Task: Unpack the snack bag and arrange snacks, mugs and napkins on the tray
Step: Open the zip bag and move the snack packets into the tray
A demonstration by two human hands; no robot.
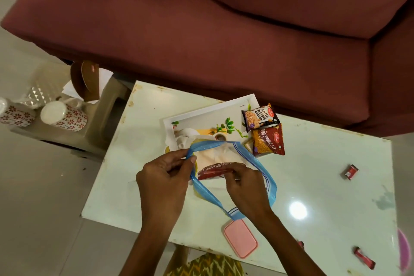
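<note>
A clear zip bag with a blue rim [257, 161] lies open on the white table, in front of the printed tray [208, 112]. My left hand [165, 175] pinches the bag's left rim. My right hand [242, 182] grips a red snack packet [212, 169] at the bag's mouth. White napkins [210, 155] show inside the bag. A salted peanuts packet [259, 117] and a bhujia sev packet [268, 141] lie on the tray's right end. Two flower-patterned mugs [65, 116] [15, 114] lie on a side stool at the left.
A pink-lidded box [240, 237] sits at the table's near edge. Small red wrapped sweets [350, 171] [364, 257] lie on the right side of the table. A maroon sofa [224, 29] runs behind the table. A wooden napkin holder [84, 80] stands on the stool.
</note>
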